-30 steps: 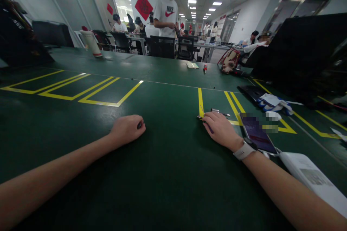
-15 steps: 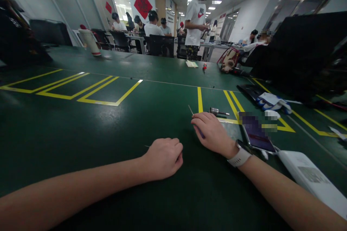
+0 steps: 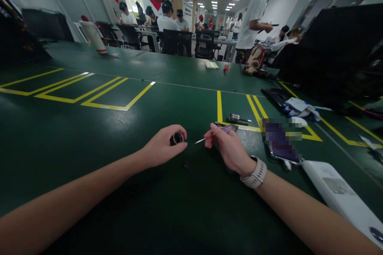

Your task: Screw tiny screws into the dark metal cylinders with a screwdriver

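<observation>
My left hand (image 3: 167, 143) is closed around a short dark hollow cylinder (image 3: 177, 138) with a shiny metal rim. Its open end faces me and to the right. My right hand (image 3: 226, 143) grips a slim screwdriver (image 3: 204, 139) with a purple handle, its thin metal shaft pointing left. The tip is apart from the cylinder, a little to its right. Below the gap between my hands, a few tiny dark pieces (image 3: 186, 165) lie on the green table (image 3: 167, 215), too small to name. A metal cylinder with a thin shaft (image 3: 239, 118) lies beyond my right hand.
On the right are a phone (image 3: 281, 143), a white power bank (image 3: 338, 191), a white mouse-like object (image 3: 298, 122) and blue-white gloves (image 3: 301, 109). Farther off lie a red-handled screwdriver (image 3: 226, 68) and a notepad (image 3: 212, 64). A pale cup (image 3: 94, 36) stands far left. A person (image 3: 254, 16) stands beyond the table.
My left hand has turned and moved up and left, bringing the hollow cylinder into view. My right hand has turned over, swinging the screwdriver tip leftward and down. The standing person has moved right.
</observation>
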A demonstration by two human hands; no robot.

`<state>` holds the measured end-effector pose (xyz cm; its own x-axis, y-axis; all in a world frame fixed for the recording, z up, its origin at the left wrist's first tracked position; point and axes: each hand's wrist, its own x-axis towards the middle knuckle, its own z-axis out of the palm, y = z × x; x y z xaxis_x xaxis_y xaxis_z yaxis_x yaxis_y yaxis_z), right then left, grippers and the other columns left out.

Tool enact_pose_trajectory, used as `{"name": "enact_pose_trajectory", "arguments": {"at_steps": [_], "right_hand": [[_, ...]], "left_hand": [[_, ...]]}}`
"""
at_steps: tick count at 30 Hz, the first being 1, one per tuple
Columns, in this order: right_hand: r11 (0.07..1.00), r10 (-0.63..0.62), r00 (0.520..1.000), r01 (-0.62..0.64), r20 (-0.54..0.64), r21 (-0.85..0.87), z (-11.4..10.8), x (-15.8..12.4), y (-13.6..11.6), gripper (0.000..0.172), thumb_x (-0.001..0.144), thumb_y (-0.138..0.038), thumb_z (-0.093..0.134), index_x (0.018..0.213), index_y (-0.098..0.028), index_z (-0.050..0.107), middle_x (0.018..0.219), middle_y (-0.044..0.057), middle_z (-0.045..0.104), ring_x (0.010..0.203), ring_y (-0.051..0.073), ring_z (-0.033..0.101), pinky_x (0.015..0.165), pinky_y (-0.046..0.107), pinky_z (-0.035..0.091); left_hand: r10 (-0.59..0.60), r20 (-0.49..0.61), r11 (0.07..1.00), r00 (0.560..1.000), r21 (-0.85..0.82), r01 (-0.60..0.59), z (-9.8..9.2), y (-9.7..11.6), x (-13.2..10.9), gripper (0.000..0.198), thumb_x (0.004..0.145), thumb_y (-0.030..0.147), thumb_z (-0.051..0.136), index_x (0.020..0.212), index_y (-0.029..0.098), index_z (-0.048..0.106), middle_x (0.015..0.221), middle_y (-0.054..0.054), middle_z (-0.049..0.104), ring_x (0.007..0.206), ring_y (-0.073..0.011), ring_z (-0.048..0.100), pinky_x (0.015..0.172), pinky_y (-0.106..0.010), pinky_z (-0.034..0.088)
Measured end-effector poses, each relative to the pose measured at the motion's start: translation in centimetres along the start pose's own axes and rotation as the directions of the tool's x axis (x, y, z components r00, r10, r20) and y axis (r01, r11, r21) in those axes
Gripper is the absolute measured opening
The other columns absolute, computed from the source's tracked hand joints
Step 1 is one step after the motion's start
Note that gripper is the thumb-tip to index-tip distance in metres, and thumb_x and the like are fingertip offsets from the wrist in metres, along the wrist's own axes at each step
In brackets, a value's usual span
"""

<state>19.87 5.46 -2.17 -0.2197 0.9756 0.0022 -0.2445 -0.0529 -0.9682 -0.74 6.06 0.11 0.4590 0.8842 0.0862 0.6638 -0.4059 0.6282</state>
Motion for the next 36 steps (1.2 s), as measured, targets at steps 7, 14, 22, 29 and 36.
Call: {"name": "enact_pose_trajectory", "arguments": {"at_steps": [7,14,22,29,36], "right_hand": [[0.996,0.085,0.994,-0.083,0.061,-0.042,1.0,-0.9,0.9,0.033,0.081,-0.043,0.062,0.062,-0.016,0.062,0.052,-0.003,0.054,0.050,0.009,0.049,0.054,0.024,0.038],[0.965,0.074,0.988,-0.037,0.135,-0.259,1.1,-1.1,1.2,0.033,0.087,-0.044,0.054,0.067,-0.018,0.060,0.054,-0.003,0.054,0.054,0.011,0.051,0.057,0.025,0.039],[0.844,-0.099,0.967,0.207,0.237,-0.495,1.4,-2.3,0.6,0.029,0.090,-0.033,0.049,0.068,-0.018,0.058,0.061,-0.002,0.056,0.059,0.012,0.054,0.059,0.026,0.041],[0.745,-0.199,0.938,0.333,0.283,-0.578,1.3,-3.0,0.4,0.028,0.090,-0.028,0.048,0.066,-0.020,0.059,0.065,0.000,0.061,0.066,0.015,0.058,0.070,0.032,0.043],[0.730,-0.224,0.924,0.369,0.308,-0.575,1.2,-2.9,0.6,0.029,0.091,-0.030,0.046,0.066,-0.021,0.059,0.066,0.001,0.063,0.067,0.016,0.060,0.072,0.033,0.045]], "left_hand": [[0.218,-0.019,0.976,0.976,0.036,-0.217,0.5,-1.8,0.3,0.026,0.072,0.011,0.051,0.097,0.016,0.055,0.095,-0.005,0.056,0.088,-0.0183,0.054,0.075,-0.032,0.046],[0.312,0.027,0.949,0.950,0.035,-0.313,0.9,-2.1,0.6,0.023,0.081,0.014,0.052,0.103,0.017,0.059,0.101,-0.007,0.055,0.090,-0.0176,0.055,0.077,-0.031,0.049],[0.292,-0.096,0.948,0.951,0.161,-0.275,1.2,-2.3,0.4,0.027,0.081,0.017,0.055,0.106,0.023,0.065,0.110,-0.007,0.055,0.102,-0.0230,0.051,0.086,-0.041,0.045],[0.146,-0.101,0.989,0.984,0.051,-0.141,1.8,-1.6,0.0,0.034,0.084,0.016,0.052,0.116,0.026,0.061,0.113,-0.006,0.054,0.099,-0.0196,0.055,0.080,-0.034,0.049],[0.129,-0.100,0.986,0.987,-0.092,-0.138,2.5,-1.7,0.2,0.037,0.082,0.012,0.051,0.115,0.024,0.062,0.114,-0.005,0.058,0.101,-0.0187,0.057,0.081,-0.033,0.051]]}}
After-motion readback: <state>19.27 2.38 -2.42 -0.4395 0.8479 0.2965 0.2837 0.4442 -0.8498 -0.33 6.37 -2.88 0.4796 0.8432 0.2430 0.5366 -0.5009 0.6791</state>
